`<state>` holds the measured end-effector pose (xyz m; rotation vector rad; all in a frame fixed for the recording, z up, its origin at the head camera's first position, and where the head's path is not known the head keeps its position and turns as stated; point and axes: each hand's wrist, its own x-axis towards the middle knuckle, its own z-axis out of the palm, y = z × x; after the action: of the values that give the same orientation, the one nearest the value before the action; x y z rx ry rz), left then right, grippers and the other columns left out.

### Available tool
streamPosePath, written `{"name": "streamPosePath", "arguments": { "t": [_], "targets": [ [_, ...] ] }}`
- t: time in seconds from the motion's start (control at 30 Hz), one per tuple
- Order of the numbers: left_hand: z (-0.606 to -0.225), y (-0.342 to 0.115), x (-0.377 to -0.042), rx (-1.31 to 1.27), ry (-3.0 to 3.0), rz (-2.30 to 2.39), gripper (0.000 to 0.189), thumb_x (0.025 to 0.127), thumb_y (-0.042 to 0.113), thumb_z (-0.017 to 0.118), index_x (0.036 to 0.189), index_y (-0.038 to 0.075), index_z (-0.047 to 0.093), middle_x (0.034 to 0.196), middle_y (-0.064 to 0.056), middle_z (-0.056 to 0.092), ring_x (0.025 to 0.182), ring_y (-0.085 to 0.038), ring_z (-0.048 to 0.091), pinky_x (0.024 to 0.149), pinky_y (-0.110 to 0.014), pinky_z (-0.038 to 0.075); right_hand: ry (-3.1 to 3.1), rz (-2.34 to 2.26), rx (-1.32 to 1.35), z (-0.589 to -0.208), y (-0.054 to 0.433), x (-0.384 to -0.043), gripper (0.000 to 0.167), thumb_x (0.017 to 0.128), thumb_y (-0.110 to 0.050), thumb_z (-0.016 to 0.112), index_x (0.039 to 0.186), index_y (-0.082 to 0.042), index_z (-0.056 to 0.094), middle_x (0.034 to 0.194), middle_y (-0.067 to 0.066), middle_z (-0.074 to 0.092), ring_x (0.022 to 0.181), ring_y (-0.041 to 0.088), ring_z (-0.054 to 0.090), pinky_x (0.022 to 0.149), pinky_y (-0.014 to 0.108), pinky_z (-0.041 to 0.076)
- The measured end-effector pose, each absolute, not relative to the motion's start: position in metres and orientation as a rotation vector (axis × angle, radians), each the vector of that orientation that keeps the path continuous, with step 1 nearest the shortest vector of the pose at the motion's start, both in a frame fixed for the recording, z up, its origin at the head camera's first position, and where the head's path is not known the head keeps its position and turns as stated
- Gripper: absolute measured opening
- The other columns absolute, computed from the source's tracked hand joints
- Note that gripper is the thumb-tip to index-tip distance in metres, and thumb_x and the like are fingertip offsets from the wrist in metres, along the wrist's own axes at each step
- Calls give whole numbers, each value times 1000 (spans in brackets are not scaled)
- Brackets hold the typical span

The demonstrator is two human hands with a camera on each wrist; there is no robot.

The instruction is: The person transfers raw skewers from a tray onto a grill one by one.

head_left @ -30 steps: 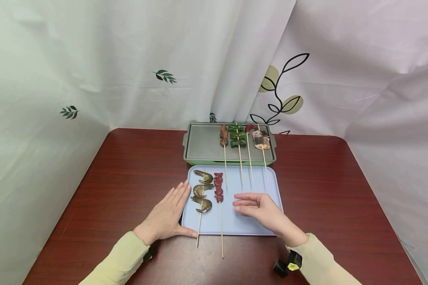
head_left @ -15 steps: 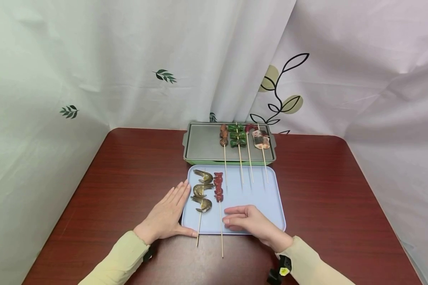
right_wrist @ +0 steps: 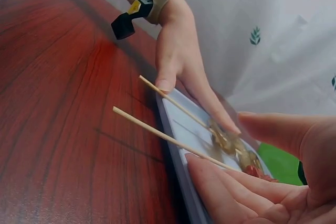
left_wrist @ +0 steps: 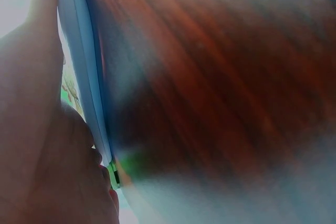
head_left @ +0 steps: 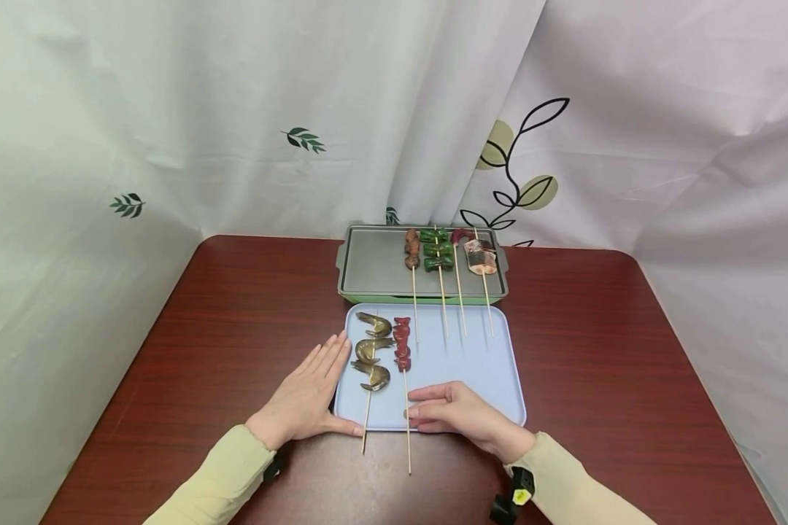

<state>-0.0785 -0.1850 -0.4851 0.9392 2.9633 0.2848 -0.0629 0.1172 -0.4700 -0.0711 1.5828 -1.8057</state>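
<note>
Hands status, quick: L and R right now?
Left hand: open, flat at the left edge of the tray.
Right hand: open around the stick of the red skewer, grip not closed on it.

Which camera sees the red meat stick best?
The head view: the red meat stick shows top to bottom. The right wrist view shows its bare end closer, but fingers hide some meat. The left wrist view doesn't clearly show it.

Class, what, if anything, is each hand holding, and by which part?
Nothing is clearly held: the right hand is at the red skewer's bare stick, not closed on it; the left hand lies against the tray.
</note>
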Motion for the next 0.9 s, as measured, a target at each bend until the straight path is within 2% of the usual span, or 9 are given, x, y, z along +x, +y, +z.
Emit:
{"name": "streamPosePath", "arguments": {
  "t": [0.17,0.3,0.5,0.9],
  "targets": [
    [-484,-185,-79,944,2965,288,139,69,92,57,157,-9,23,165,-24,18,152,-36,18,122,-47,20,1556,-1849,-53,-466,119,-62,52,94,0,68,136,22,47,111,25,70,96,22,71,88,40,58],
    [-484,-184,-78,950,2970,285,139,69,92,57,157,-9,24,164,-25,19,151,-37,19,122,-47,21,1539,-1872,-28,-463,121,-60,55,91,5,68,139,21,44,106,20,70,89,23,71,82,41,61],
    [-483,-184,-78,957,2972,287,138,69,92,58,157,-10,24,164,-25,19,151,-37,20,121,-48,22,1573,-1861,-13,-462,124,-57,53,90,7,68,138,17,47,100,15,69,84,24,72,76,37,62],
    [-484,-185,-78,956,2971,307,138,69,92,58,157,-9,24,164,-25,19,151,-37,20,121,-49,22,1629,-1895,-14,-468,124,-51,49,87,9,69,132,17,52,96,11,69,82,21,71,73,37,62]
  ]
}}
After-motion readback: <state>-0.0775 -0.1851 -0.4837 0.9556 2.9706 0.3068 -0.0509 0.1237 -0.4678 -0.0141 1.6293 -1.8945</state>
